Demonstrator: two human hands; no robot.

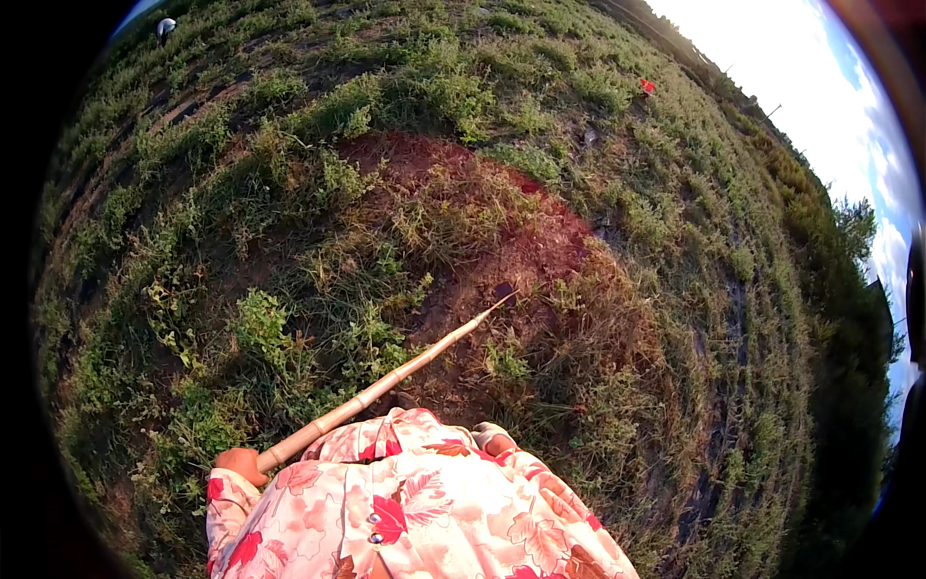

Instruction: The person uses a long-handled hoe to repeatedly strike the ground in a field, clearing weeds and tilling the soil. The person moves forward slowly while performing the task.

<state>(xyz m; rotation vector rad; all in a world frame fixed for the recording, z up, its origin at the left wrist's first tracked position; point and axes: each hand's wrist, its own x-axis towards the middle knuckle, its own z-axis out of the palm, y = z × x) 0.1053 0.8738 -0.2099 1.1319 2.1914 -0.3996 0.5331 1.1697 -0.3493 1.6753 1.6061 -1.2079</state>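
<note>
My left hand (242, 465) is closed around the thick near end of a jointed bamboo pole (391, 380). From there the pole slants forward and to the right, narrowing to its far end over bare reddish soil (463, 326). Beside that tip lies a small dark flat piece (504, 291), perhaps a hoe blade; whether it is joined to the pole cannot be made out. What looks like my right hand (498, 439) shows partly past the front of my leaf-patterned shirt (434, 514). Its fingers are hidden, and I cannot see anything held in it.
Low green weeds (264, 329) and dry, flattened plants (608, 318) surround the soil patch. A bent-over person (166, 29) is far off at the upper left. Something red (647, 86) stands among plants ahead. Dark trees (843, 376) line the right side.
</note>
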